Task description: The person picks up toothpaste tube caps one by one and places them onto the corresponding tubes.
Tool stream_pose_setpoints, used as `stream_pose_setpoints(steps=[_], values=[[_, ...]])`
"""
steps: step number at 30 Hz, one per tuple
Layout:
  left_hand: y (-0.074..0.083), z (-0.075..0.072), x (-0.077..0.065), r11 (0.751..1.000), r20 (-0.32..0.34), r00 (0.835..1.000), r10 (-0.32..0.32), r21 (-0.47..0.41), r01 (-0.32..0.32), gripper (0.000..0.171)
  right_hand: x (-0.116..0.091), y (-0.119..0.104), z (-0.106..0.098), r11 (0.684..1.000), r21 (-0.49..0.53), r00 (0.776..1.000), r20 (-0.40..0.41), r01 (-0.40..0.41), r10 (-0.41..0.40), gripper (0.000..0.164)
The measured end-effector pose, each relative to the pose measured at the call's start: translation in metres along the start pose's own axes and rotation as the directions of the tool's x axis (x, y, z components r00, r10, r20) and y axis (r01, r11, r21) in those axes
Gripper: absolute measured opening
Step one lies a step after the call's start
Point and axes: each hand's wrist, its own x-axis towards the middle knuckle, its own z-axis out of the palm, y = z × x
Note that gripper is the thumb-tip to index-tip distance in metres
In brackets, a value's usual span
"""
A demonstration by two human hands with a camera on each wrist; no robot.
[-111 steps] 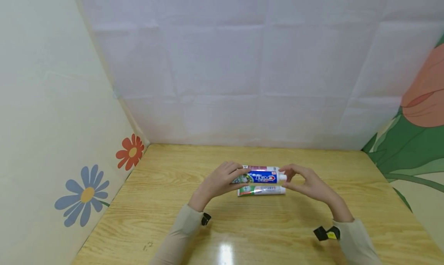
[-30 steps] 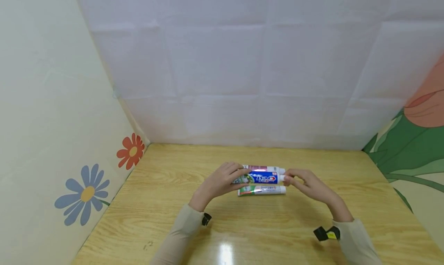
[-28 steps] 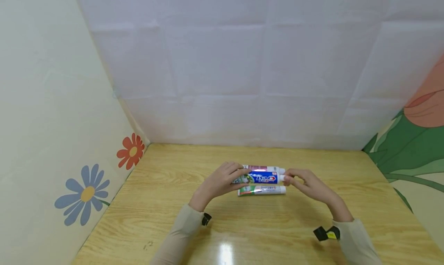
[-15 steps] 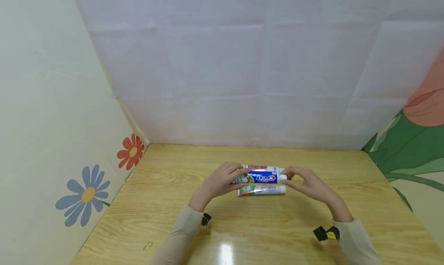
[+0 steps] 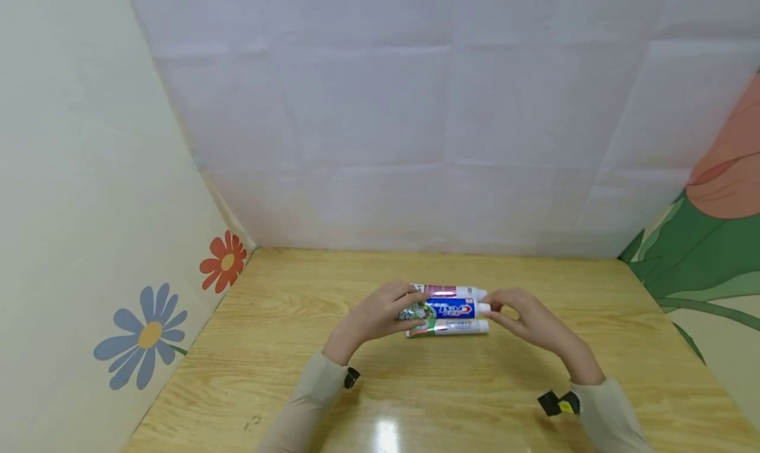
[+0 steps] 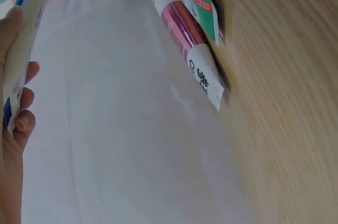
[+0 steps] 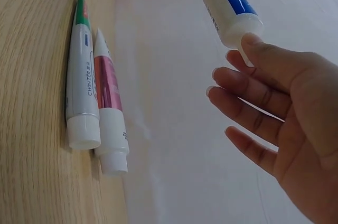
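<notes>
My left hand point(image 5: 380, 314) grips a blue and white Crest toothpaste tube point(image 5: 452, 308) around its flat end, raised off the table with its white cap point(image 5: 483, 308) to the right. At that cap my right hand point(image 5: 531, 318) pinches with thumb and index finger; in the right wrist view the thumb lies on the white end and the other fingers are spread. Two more toothpaste tubes lie side by side on the table: a pink and white one point(image 7: 109, 86) and a silver-white one with a green end point(image 7: 82, 76). In the head view the held tube overlaps both.
The wooden table point(image 5: 297, 387) meets a white cloth backdrop point(image 5: 368, 143) at its far edge. Walls with painted flowers point(image 5: 148, 334) stand to the left and right.
My right fingers close on the cap, spread a little half a second ago, and are back at it now. The held tube sits slightly lower in the head view, closer over the green-ended tube.
</notes>
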Motion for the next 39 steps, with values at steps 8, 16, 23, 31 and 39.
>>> stream_pose_setpoints(steps=[8,16,23,31,39], values=[[0.002,0.002,-0.001,1.0,0.044,0.999,-0.014,-0.001,0.014,0.053,-0.001,0.001,-0.001,1.0,-0.026,1.0,0.027,-0.006,0.006,0.014],[0.003,0.004,-0.006,1.0,0.073,0.997,-0.008,-0.007,0.009,0.054,-0.004,0.003,-0.001,0.998,-0.058,0.998,0.059,-0.013,0.017,0.014],[0.004,0.008,-0.011,1.0,0.11,0.994,-0.01,-0.005,0.011,0.053,-0.008,0.007,0.003,0.999,-0.052,0.998,0.069,0.014,-0.011,0.01],[0.008,0.007,-0.019,0.999,0.181,0.982,-0.051,-0.009,0.053,0.059,-0.013,0.012,0.01,0.997,-0.058,0.997,0.066,0.044,-0.04,0.007],[0.009,0.007,-0.025,0.997,0.196,0.979,-0.064,-0.031,0.071,0.061,-0.015,0.014,0.014,0.999,-0.04,0.994,0.109,0.004,0.0,0.01]])
